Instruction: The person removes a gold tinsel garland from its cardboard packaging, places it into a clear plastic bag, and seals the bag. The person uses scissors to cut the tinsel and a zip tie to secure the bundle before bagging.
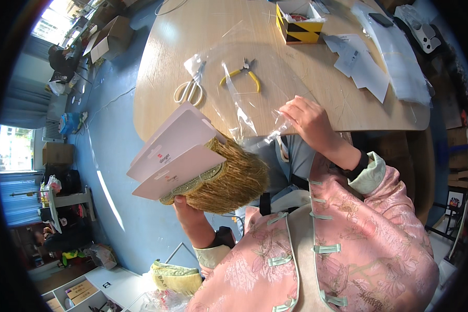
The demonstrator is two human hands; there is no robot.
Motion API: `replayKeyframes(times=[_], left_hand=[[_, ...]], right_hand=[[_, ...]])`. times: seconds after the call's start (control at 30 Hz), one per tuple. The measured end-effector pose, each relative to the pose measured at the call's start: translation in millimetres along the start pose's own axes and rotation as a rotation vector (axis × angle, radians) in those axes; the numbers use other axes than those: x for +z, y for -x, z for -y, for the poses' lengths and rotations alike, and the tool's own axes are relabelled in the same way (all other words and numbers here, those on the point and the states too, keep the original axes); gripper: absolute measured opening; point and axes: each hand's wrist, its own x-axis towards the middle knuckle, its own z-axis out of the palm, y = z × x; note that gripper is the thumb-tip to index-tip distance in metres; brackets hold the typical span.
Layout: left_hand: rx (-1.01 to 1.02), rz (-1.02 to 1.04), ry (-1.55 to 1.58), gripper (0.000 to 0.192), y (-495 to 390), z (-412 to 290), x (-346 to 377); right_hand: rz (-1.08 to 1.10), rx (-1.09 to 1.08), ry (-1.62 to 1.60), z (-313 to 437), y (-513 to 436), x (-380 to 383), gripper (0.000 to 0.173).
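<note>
My left hand [191, 216] grips a bundle of golden-brown fringe trim [234, 179] from below, its thumb on the braided edge. Pale pink header cards [175, 148] with slots and printing spread from the bundle toward the upper left. Near the table's front edge, my right hand [308, 121] pinches a clear plastic bag [241, 117], which stretches over the tabletop; its exact outline is hard to see. White-handled scissors [189, 91], their blades partly under crumpled plastic, lie beyond the cards. Yellow-handled pliers [245, 74] lie open to their right.
On the wooden table [210, 31] are a black-and-yellow striped box [300, 31], white papers [358, 62], a stack of clear plastic bags [401, 66] with a phone [381, 19] on it, and loose strands. A person [60, 62] sits far off at upper left, near an open cardboard box [115, 39].
</note>
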Motion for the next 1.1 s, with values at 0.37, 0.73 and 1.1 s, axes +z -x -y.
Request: replayKeyframes(times=[0.37,0.73,1.1], left_hand=[[-0.083,-0.031,-0.005,0.084,-3.6,6.8,1.4],[-0.189,0.179,0.102,0.090,-3.7,7.2,24.1],[-0.429,0.682,-0.100,0.112,-39.5,42.8,112.0]], right_hand=[[0.010,0.084,-0.044,-11.0,-0.5,15.1,0.015],[0.297,0.335,-0.326,-18.7,-34.1,6.1,0.017],[0.478,0.262,-0.492,-6.4,-96.5,-7.9,0.019]])
